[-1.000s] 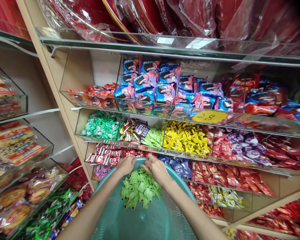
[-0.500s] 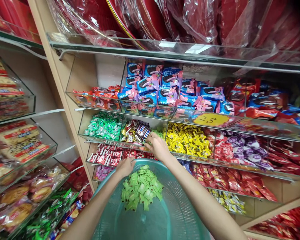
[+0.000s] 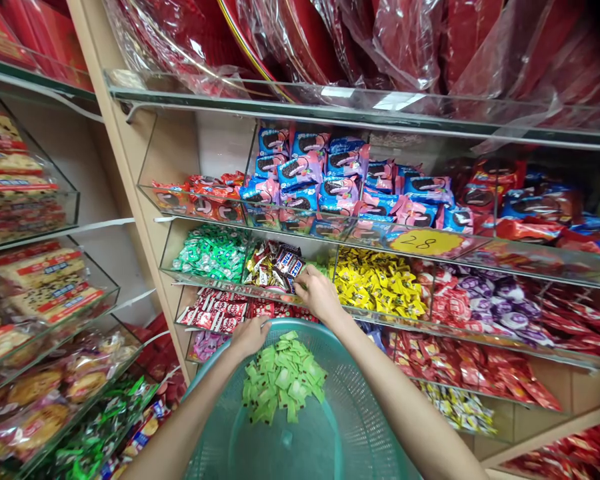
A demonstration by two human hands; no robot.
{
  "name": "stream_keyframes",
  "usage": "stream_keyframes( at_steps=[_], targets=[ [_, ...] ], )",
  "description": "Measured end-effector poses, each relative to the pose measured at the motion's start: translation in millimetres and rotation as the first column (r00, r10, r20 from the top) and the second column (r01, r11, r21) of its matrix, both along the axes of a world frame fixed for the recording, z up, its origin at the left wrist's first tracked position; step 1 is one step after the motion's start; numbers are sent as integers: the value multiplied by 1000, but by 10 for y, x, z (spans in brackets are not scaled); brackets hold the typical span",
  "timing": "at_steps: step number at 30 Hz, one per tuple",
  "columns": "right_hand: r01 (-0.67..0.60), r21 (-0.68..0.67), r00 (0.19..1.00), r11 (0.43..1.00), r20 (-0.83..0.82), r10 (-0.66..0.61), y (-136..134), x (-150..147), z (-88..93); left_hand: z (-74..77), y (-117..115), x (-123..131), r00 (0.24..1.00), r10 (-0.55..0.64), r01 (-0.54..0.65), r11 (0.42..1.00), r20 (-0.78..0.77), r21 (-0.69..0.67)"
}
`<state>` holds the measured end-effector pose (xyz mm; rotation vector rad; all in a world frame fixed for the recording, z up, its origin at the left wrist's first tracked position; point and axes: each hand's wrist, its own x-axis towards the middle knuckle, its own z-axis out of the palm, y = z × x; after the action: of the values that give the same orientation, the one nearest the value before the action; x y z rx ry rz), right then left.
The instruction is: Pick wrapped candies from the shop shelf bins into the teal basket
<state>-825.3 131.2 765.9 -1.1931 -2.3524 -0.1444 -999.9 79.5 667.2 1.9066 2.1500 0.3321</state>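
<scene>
A large green plastic basket (image 3: 375,400) stands in front of me, with a heap of small green-wrapped candies (image 3: 284,380) inside toward its far side. My left hand (image 3: 250,335) is closed on the basket's far rim, left of the middle. Beyond the rim, my right hand (image 3: 319,293) reaches to a shelf bin, its fingers curled at the lower right end of a dark-wrapped chocolate bar (image 3: 291,262). That bar lies tilted on gold and brown wrapped sweets (image 3: 263,267). More green-wrapped candies (image 3: 323,268) show partly behind my right hand.
Clear dividers part the shelf into bins: green-and-white candies (image 3: 213,253) left, yellow-wrapped candies (image 3: 377,283) right. Above are blue and pink cookie packs (image 3: 305,170) and a yellow price tag (image 3: 427,242). A glass shelf edge (image 3: 330,103) crosses higher. Packaged biscuits (image 3: 45,280) fill the left shelves.
The view has shifted slightly, so the shelves sit a little farther right. Both hands keep nearly the same places, the left at the rim and the right at the chocolate bar.
</scene>
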Motion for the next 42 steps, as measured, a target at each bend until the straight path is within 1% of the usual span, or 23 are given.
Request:
stream_keyframes(
  at_steps=[4, 7, 9, 11, 12, 13, 15, 18, 20, 22, 24, 29, 35, 39, 42],
  targets=[
    [-56, 36, 978, 998, -197, 62, -23, 49, 12, 0, 1, 6, 1000, 2, -2, 1000, -6, -5],
    [-161, 82, 912, 984, -368, 180, -121, 70, 29, 12, -8, 7, 1000, -7, 7, 1000, -12, -2],
    [-263, 102, 854, 959, -437, 281, -227, 65, 5, 29, -20, 10, 1000, -9, 9, 1000, -17, 0],
    [-367, 98, 812, 925, -451, 370, -338, 46, -79, 46, -30, 14, 1000, -6, 6, 1000, -18, 6],
    [-414, 82, 804, 907, -435, 406, -385, 34, -146, 50, -34, 15, 1000, -5, 5, 1000, -17, 6],
    [-449, 58, 805, 892, -406, 432, -423, 23, -230, 51, -34, 16, 1000, -5, 6, 1000, -19, 4],
    [-480, -7, 834, 877, -312, 455, -463, 3, -430, 36, -27, 14, 999, -15, 15, 1000, -28, 0],
    [-448, -85, 891, 890, -125, 436, -446, -17, -744, -7, 3, 10, 998, -34, 34, 999, -44, -5],
    [-413, -88, 911, 907, -14, 413, -406, -27, -915, -26, 24, 14, 998, -50, 49, 999, -46, -14],
    [-383, -66, 920, 921, 61, 387, -367, -35, -1038, -25, 38, 27, 997, -66, 64, 998, -51, -26],
    [-357, -52, 927, 933, 101, 360, -338, -41, -1115, -7, 43, 48, 996, -71, 70, 997, -55, -29],
    [-300, -65, 939, 952, 155, 306, -323, -65, -1179, 27, 44, 98, 996, -69, 67, 997, -55, -33],
    [-234, -98, 942, 967, 223, 251, -336, -130, -1206, -17, 79, 103, 995, -77, 75, 997, -70, -32],
    [-226, -101, 948, 969, 204, 243, -335, -114, -1208, -38, 82, 94, 993, -91, 89, 996, -75, -21],
    [-184, -96, 966, 978, 167, 198, -327, -50, -1197, -31, 68, 94, 994, -85, 83, 996, -69, -29]
  ],
)
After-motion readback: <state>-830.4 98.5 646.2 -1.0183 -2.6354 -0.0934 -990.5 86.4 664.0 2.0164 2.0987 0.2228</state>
